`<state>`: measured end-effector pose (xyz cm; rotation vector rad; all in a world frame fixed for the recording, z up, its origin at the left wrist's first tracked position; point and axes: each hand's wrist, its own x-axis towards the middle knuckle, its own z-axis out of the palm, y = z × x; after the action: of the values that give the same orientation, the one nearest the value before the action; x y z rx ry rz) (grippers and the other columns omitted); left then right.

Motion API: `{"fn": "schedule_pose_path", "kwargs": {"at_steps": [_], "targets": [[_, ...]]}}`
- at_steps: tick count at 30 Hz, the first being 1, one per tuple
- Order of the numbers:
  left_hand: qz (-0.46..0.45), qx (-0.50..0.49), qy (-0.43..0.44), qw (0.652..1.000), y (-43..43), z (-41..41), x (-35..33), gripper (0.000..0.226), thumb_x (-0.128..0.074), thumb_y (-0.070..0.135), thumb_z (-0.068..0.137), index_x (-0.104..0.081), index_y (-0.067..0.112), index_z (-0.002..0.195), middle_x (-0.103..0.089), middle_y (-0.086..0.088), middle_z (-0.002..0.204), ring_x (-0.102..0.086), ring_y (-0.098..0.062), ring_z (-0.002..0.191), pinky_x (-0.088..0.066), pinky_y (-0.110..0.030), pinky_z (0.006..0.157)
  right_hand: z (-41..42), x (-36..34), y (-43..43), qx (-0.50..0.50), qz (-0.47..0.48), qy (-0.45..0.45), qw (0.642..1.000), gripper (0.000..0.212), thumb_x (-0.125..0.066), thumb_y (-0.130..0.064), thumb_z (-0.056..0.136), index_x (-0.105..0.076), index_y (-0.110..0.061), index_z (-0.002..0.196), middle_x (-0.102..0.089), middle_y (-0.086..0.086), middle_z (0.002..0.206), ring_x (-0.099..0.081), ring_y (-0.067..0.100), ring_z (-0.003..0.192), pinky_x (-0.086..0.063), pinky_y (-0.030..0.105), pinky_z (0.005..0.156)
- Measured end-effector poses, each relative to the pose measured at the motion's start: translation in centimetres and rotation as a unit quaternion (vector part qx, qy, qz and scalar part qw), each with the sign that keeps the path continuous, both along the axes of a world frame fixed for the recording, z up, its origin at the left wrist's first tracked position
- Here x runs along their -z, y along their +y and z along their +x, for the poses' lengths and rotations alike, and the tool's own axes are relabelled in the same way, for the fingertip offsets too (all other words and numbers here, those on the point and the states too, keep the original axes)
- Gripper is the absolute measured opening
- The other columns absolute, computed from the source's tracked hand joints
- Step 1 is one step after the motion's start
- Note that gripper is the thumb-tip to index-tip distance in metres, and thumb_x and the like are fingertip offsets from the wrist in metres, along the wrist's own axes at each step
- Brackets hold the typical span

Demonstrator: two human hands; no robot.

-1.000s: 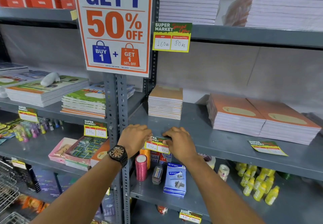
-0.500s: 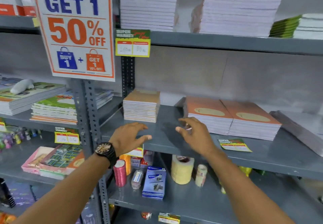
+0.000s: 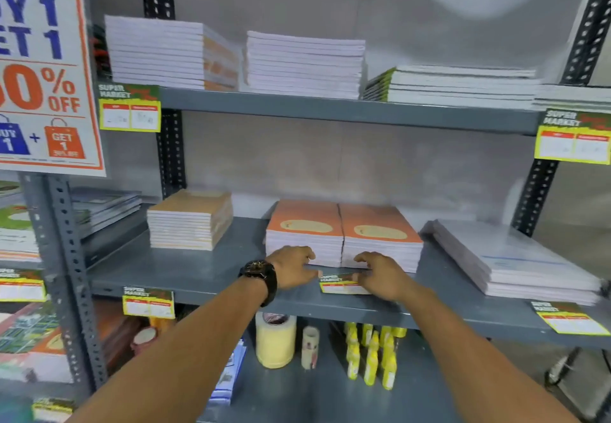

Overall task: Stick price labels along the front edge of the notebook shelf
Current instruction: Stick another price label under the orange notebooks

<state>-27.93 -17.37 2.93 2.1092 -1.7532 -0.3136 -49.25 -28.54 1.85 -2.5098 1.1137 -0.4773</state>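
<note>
A: Hands first. We see the left hand [image 3: 292, 267], black watch on the wrist, and the right hand [image 3: 380, 275], both down on the grey metal notebook shelf [image 3: 205, 274]. Between them lies the yellow-and-green paper price label [image 3: 342, 284], flat on the shelf in front of the two orange-covered notebook stacks [image 3: 344, 237].

B: Grip?

A: Fingers curled, fingertips at the label's two ends. Pinched or only touching, we cannot tell; it's blurry.

B: Step?

A: We judge it as picking up this label, not yet stuck. Another identical label [image 3: 148, 303] already hangs on the front edge, left.

B: Next?

A: Probably lift it, bring it to the front lip below these stacks, level it, press flat.
</note>
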Motion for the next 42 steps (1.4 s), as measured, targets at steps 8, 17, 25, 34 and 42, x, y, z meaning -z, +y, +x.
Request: {"fn": "schedule_pose_path", "kwargs": {"at_steps": [8, 17, 25, 34, 42], "targets": [[0.027, -0.028, 0.011, 0.999, -3.5, -3.3, 2.2, 0.065, -0.068, 0.048, 0.077, -0.044, 0.023, 0.133, -0.057, -0.008, 0.130, -0.057, -0.027, 0.112, -0.048, -0.042, 0.096, -0.5, 0.8, -1.4, -0.040, 0.026, 0.009, 0.999, 0.048, -0.067, -0.032, 0.079, -0.057, -0.018, 0.123, -0.059, 0.007, 0.127, -0.055, 0.024, 0.112, -0.045, 0.037, 0.096], [-0.131, -0.031, 0.138, 0.981, -3.3, -5.2, 1.6, 0.032, -0.074, 0.008, 0.075, -0.064, 0.027, 0.099, -0.060, 0.009, 0.085, -0.057, -0.013, 0.083, -0.046, -0.019, 0.070, -0.7, 0.8, -0.9, -0.054, 0.049, -0.134, 0.988, 0.032, -0.075, -0.019, 0.074, -0.070, -0.022, 0.106, -0.068, -0.003, 0.101, -0.061, 0.014, 0.091, -0.047, 0.029, 0.080], [-0.209, 0.033, 0.197, 0.957, 1.9, -7.6, 2.2, 0.007, -0.077, 0.027, 0.079, -0.074, 0.032, 0.081, -0.074, 0.017, 0.077, -0.065, 0.003, 0.075, -0.045, -0.008, 0.065, -4.1, 0.8, 3.3, -0.104, 0.096, -0.189, 0.972, 0.003, -0.072, -0.028, 0.082, -0.073, -0.031, 0.084, -0.073, -0.009, 0.080, -0.064, 0.004, 0.076, -0.049, 0.022, 0.066], [-0.199, -0.001, 0.217, 0.956, 4.4, -9.2, 6.1, 0.012, -0.079, 0.022, 0.076, -0.072, 0.032, 0.078, -0.074, 0.011, 0.075, -0.064, -0.002, 0.068, -0.049, -0.018, 0.062, -5.4, 4.7, 7.3, -0.062, 0.086, -0.186, 0.977, 0.009, -0.071, -0.018, 0.081, -0.070, -0.027, 0.081, -0.068, -0.010, 0.069, -0.055, 0.000, 0.061, -0.044, 0.016, 0.059], [-0.208, -0.045, 0.174, 0.961, 4.2, -8.6, 7.4, 0.018, -0.082, 0.018, 0.069, -0.066, 0.026, 0.074, -0.071, 0.009, 0.068, -0.064, -0.005, 0.062, -0.053, -0.028, 0.058, -3.7, 6.1, 8.1, 0.013, 0.033, -0.211, 0.977, 0.012, -0.071, -0.015, 0.080, -0.068, -0.027, 0.081, -0.070, -0.010, 0.070, -0.063, 0.006, 0.067, -0.049, 0.016, 0.061]]}}
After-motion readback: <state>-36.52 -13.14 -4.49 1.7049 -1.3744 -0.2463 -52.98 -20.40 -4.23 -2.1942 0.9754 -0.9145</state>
